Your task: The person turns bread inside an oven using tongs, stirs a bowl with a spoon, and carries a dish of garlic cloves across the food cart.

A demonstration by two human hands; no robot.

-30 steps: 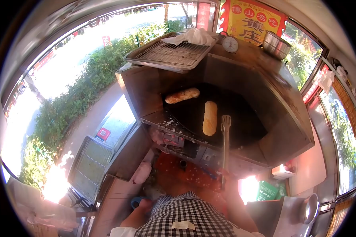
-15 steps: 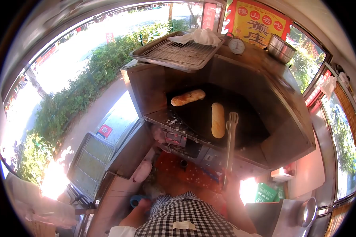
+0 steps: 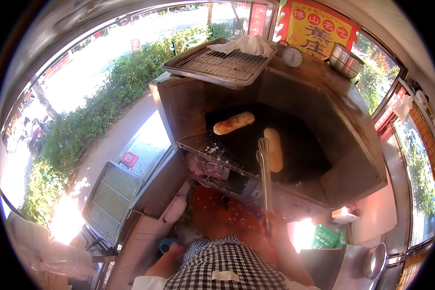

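Note:
Metal tongs point(image 3: 264, 169) with slotted tips are gripped near their lower end by my right hand point(image 3: 274, 222). Their tips lie at the left side of a long golden bread point(image 3: 274, 150) on the dark griddle point(image 3: 246, 150); whether they touch it is unclear. A second bread point(image 3: 234, 123), browned in patches, rests further left and back. Low beside the checked apron, my left hand point(image 3: 176, 250) is closed at a blue round object point(image 3: 166, 245); its fingers are partly hidden, and the grip is hard to make out.
A rack tray point(image 3: 217, 65) with a white cloth point(image 3: 244, 46) stands behind the griddle. Beyond are a round dial point(image 3: 292, 57) and metal pot point(image 3: 345, 60). High metal walls point(image 3: 353, 164) surround the griddle. Another rack tray point(image 3: 110, 200) is at left.
The tongs have moved left, from the right side of the nearer bread to its left side. Both breads appear slightly further right, as the view has shifted a little.

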